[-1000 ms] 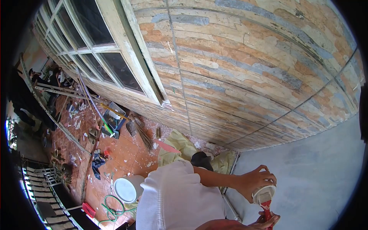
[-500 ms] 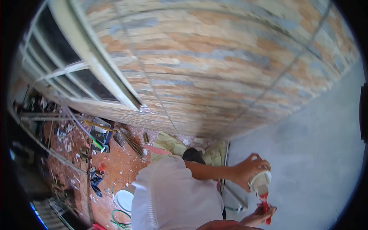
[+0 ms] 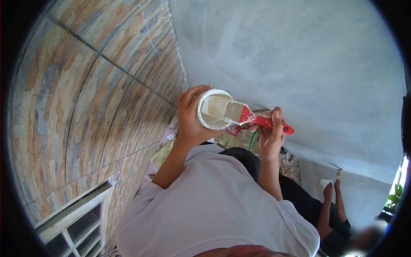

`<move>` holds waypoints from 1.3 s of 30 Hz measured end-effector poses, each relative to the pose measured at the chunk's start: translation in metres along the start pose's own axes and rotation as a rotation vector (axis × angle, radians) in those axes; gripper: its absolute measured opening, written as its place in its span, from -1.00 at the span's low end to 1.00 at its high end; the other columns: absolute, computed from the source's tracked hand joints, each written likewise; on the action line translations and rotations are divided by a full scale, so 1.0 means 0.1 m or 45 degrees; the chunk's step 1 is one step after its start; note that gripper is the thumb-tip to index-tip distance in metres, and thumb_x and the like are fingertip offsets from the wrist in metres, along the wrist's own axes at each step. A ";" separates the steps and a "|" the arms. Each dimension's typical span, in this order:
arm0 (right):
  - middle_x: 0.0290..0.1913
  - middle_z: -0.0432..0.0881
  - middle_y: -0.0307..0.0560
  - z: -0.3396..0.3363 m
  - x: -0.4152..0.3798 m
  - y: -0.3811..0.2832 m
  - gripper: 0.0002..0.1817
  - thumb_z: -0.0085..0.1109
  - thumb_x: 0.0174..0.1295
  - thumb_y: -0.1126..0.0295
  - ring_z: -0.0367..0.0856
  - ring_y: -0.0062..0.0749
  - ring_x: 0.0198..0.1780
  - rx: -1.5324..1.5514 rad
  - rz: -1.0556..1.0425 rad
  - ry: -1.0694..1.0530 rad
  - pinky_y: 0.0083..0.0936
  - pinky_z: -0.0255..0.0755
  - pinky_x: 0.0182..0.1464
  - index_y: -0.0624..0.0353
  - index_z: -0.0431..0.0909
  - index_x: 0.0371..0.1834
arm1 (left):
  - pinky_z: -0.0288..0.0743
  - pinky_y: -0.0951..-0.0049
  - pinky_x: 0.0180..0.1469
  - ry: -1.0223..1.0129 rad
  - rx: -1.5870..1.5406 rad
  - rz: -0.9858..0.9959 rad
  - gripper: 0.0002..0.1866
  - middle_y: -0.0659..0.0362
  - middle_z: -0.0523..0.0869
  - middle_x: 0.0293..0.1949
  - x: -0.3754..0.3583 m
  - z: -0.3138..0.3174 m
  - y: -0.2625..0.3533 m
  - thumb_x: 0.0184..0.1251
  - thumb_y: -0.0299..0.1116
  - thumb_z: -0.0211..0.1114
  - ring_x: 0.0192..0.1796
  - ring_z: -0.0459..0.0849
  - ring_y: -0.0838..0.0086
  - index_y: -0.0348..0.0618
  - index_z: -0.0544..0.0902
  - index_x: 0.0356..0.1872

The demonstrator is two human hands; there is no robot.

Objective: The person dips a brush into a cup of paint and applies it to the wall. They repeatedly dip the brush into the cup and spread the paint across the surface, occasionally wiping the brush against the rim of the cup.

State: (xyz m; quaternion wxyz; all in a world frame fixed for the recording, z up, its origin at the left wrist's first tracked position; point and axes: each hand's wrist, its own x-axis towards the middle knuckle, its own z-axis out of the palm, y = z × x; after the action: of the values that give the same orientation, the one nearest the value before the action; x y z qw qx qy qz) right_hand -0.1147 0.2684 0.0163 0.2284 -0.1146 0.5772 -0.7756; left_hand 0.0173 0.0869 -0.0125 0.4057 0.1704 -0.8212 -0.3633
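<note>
My left hand [image 3: 190, 112] is wrapped round a white plastic tub [image 3: 200, 121], its mouth tipped toward me and whitish paint coating the inside. In my right hand [image 3: 271, 135] is the red handle of a flat paintbrush [image 3: 257, 120]. The pale bristles lie inside the tub's mouth, and the metal band crosses its rim. Whitish paint is smeared on the handle near the band, with spots on the right fingers. Both hands are in front of the grey wall [image 3: 274, 55], close to its corner with the stone-patterned tiles [image 3: 90, 107].
Another person [image 3: 329, 231] in dark clothes is at the lower right, hands raised to the wall, near a small brush [image 3: 339, 173] and a white piece [image 3: 325, 183]. A green hose [image 3: 253, 140] and crumpled sheeting lie below my hands. A white-framed window [image 3: 81, 225] is at lower left.
My view has swung toward the grey wall, and the other person has come into sight. The tub and brush now appear nearer the middle, with the bristles still at the tub's mouth.
</note>
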 end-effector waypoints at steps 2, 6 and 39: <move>-0.38 0.66 -0.19 -0.06 -0.02 0.04 -0.69 0.06 0.59 0.09 0.69 -0.49 -0.51 0.043 0.025 0.019 -0.64 0.16 -0.54 0.06 0.41 -0.23 | 0.21 0.08 0.40 -0.008 0.014 -0.010 -0.10 0.14 0.68 0.23 -0.01 0.02 -0.01 -0.39 -0.12 0.75 0.33 0.57 0.21 -0.05 0.68 0.21; -0.46 0.57 -0.19 0.03 -0.10 0.00 -0.68 0.04 0.58 0.08 0.66 -0.39 -0.51 0.093 0.075 0.189 -0.56 0.35 -0.48 0.08 0.44 -0.24 | 0.19 0.07 0.41 -0.044 0.012 0.033 -0.09 0.13 0.66 0.26 0.00 0.07 -0.01 -0.37 -0.10 0.74 0.35 0.56 0.21 -0.07 0.67 0.23; -0.35 0.75 -0.05 0.16 0.68 -0.38 -0.75 0.02 0.61 0.15 0.48 -0.49 -0.51 -0.195 -0.508 0.015 -0.55 0.31 -0.32 0.11 0.47 -0.11 | 0.37 0.05 0.40 0.132 -0.282 -0.195 -0.08 0.04 0.59 0.29 -0.17 -0.04 -0.55 -0.34 -0.27 0.81 0.34 0.55 0.10 -0.13 0.61 0.24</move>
State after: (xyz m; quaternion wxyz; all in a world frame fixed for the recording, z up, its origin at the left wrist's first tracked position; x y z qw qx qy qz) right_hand -0.1754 0.2305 0.0518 0.0575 -0.2392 0.6015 -0.7601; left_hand 0.0300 0.0574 -0.0601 0.4350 0.2053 -0.7386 -0.4723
